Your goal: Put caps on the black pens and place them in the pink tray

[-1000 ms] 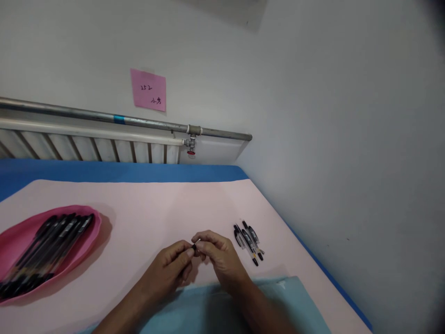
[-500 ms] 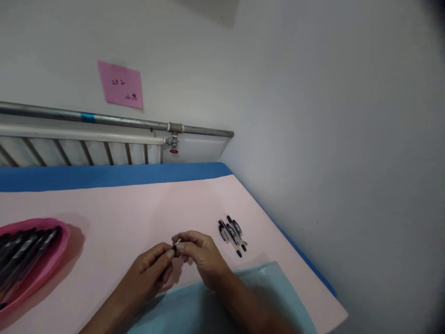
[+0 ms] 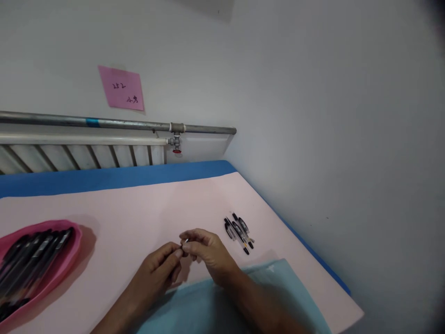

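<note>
My left hand (image 3: pixel 162 266) and my right hand (image 3: pixel 210 253) meet over the front of the table, thumbs and fingertips pinched together. Between them is a small dark piece with a shiny end (image 3: pixel 187 240), perhaps a pen part; fingers cover most of it. To the right of my right hand lies a small group of pen parts (image 3: pixel 239 230), with black caps, clear barrels and thin refills side by side. Far to the left of my left hand, a pink basket (image 3: pixel 79 239) holds several black pens (image 3: pixel 38 250).
A light blue plastic bag or sheet (image 3: pixel 278 283) lies beneath my forearms at the table's near edge. Pink covering (image 3: pixel 139 213) spreads over a blue tabletop (image 3: pixel 114 178). Behind stand a radiator (image 3: pixel 100 155) and a pipe (image 3: pixel 139 124); a wall (image 3: pixel 330 162) borders the right side.
The whole view has shifted slightly, so the table things appear further right. Both hands keep their pinch on the small piece, with only slight finger movement.
</note>
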`<state>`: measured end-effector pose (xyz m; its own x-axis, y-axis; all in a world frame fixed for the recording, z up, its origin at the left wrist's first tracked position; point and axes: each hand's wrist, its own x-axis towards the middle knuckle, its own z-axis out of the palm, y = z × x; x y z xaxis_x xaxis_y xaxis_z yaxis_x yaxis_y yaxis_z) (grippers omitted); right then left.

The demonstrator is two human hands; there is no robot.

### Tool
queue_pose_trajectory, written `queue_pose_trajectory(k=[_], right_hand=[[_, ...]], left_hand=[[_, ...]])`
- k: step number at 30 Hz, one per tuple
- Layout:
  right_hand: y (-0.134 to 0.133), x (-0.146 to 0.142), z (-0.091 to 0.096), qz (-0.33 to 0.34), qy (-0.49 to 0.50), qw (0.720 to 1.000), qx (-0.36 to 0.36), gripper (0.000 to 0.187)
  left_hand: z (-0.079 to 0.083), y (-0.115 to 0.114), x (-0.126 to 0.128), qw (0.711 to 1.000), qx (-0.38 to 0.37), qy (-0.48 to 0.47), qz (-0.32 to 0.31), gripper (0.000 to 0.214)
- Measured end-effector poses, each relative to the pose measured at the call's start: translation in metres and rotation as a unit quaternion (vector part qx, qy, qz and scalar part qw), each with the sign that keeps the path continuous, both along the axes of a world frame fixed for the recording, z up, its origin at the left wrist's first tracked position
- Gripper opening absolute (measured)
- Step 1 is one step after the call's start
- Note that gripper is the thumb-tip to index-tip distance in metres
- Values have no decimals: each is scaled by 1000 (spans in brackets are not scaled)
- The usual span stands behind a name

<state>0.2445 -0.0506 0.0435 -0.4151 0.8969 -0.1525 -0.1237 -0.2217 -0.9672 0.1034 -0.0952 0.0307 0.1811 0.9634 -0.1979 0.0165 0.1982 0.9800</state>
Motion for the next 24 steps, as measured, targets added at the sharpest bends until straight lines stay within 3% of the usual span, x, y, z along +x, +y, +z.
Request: queue_pose_trajectory(k=[4,10,16,19,21,22,24], right_hand=[[1,1,0,-19,-12,1000,13,9],[1,1,0,3,2,1000,0,13],[1,-3,-7,-24,-28,999,19,7],[4,3,-9,-15,-84,994,65,12],[10,13,-9,-52,-180,969,163,18],[14,20,-8,-85,-245,939,225,20],[23,37,-8,-120,-412,840,332,20]], left_hand=[[5,0,0,999,2,37,-2,31],[10,-2,0,997,19,75,2,33],[5,-3,-2,971,96,217,22,26],[3,-2,-4,970,86,225,16,28],[1,-1,-4,974,69,216,22,31],[1,-1,-5,975,64,212,29,34],[0,-1,-5,976,60,205,40,41]])
